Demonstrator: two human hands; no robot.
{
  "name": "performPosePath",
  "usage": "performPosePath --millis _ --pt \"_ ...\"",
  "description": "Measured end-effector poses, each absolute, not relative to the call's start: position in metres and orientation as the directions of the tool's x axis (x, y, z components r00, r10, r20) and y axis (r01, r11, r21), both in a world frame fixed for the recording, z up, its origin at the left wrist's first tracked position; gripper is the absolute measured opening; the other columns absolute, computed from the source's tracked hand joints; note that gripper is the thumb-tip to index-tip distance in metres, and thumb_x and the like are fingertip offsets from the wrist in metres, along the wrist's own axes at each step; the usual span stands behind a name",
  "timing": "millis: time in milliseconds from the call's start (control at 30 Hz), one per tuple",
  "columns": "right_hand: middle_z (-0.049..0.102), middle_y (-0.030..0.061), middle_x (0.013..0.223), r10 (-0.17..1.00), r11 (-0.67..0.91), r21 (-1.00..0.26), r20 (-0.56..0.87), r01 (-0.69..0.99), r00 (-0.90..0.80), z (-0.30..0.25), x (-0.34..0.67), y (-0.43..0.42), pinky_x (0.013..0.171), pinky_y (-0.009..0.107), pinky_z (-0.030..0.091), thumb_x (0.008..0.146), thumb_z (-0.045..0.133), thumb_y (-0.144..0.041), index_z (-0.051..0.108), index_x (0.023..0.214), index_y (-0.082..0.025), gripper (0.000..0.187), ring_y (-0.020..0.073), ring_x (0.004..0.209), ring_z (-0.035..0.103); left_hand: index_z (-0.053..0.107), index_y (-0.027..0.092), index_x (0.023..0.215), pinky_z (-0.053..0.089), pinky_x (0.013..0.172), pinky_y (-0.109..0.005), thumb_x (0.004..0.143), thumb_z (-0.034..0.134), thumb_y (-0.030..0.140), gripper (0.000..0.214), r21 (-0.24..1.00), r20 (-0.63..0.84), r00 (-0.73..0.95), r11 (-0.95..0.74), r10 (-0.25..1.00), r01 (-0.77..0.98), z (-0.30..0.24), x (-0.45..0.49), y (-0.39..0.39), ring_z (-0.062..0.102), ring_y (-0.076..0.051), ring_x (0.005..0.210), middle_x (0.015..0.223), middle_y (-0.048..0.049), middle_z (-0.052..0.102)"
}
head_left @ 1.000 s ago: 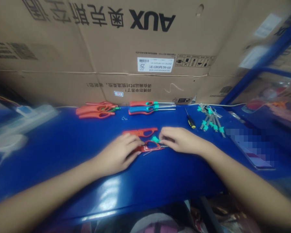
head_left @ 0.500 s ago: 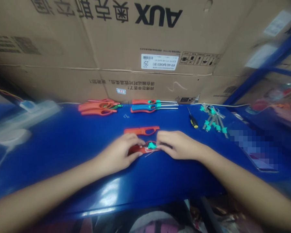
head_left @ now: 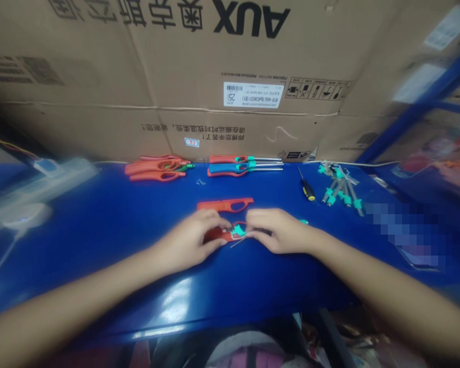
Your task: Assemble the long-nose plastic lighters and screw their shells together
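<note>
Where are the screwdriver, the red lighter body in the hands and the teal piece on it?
screwdriver (head_left: 308, 191): head view, black-yellow handle.
red lighter body (head_left: 216, 235): head view, part between fingers.
teal piece (head_left: 238, 231): head view, its visible top.

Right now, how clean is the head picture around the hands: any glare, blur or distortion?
Head view: sharp in the middle, where the left hand and right hand meet on the red lighter body; outer edges smeared; white glare on the blue table near its front edge; cardboard box lines bowed by the wide lens; a pixelated patch at right.
</note>
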State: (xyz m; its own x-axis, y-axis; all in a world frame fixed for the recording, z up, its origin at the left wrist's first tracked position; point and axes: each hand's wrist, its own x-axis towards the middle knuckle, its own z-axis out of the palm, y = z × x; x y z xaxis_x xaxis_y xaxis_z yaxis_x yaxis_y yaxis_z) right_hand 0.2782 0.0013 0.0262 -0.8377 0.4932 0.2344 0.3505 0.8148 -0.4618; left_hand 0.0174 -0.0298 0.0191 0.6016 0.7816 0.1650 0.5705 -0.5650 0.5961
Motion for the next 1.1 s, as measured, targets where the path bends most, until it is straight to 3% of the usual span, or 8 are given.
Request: performPosePath --millis 233,667,933,1100 --pt "0.059 0.002 0.08 0.476 0.836 -0.438 0.279 0.33 -0.834 0.0261 0.277 -0.0005 0.066 0.025 0.04 0.098 0.051 -0.019 0.059 0.084 -0.019 0.016 0.0143 0.072 0.053 0.069 0.021 0.112 0.053 0.088 -0.038 0.092 0.063 0.025 0.021 0.601 0.126 0.585 -0.531 0.801 0.597 0.0192 0.0187 -0.0289 0.063 -0.023 0.099 0.106 -0.0076 0.066" --pt "0.061 0.0028 0.085 0.462 0.871 -0.29 0.209 0.397 -0.862 0.0304 0.2749 -0.0035 0.065 0.026 0.038 0.099 0.049 -0.02 0.063 0.085 -0.019 0.019 0.0146 0.074 0.054 0.069 0.021 0.111 0.052 0.086 -0.037 0.091 0.063 0.023 0.021 0.621 0.121 0.591 -0.525 0.797 0.582 0.0188 0.0179 -0.028 0.063 -0.022 0.095 0.104 -0.0067 0.066" --pt "0.062 0.0042 0.085 0.424 0.905 -0.129 0.193 0.406 -0.885 0.0317 0.2774 -0.002 0.063 0.027 0.036 0.099 0.045 -0.021 0.067 0.088 -0.018 0.025 0.0149 0.07 0.052 0.066 0.02 0.115 0.052 0.088 -0.038 0.093 0.062 0.024 0.023 0.595 0.16 0.597 -0.559 0.786 0.577 0.0187 0.0186 -0.0303 0.062 -0.024 0.101 0.108 -0.0082 0.066" --pt "0.062 0.0047 0.083 0.397 0.916 -0.025 0.193 0.4 -0.898 0.0341 0.2775 -0.0042 0.062 0.028 0.033 0.099 0.044 -0.021 0.068 0.088 -0.018 0.026 0.0148 0.067 0.049 0.058 0.024 0.136 0.051 0.088 -0.039 0.098 0.054 0.023 0.038 0.481 0.192 0.667 -0.661 0.72 0.576 0.0204 0.0174 -0.0318 0.06 -0.024 0.1 0.109 -0.0091 0.063"
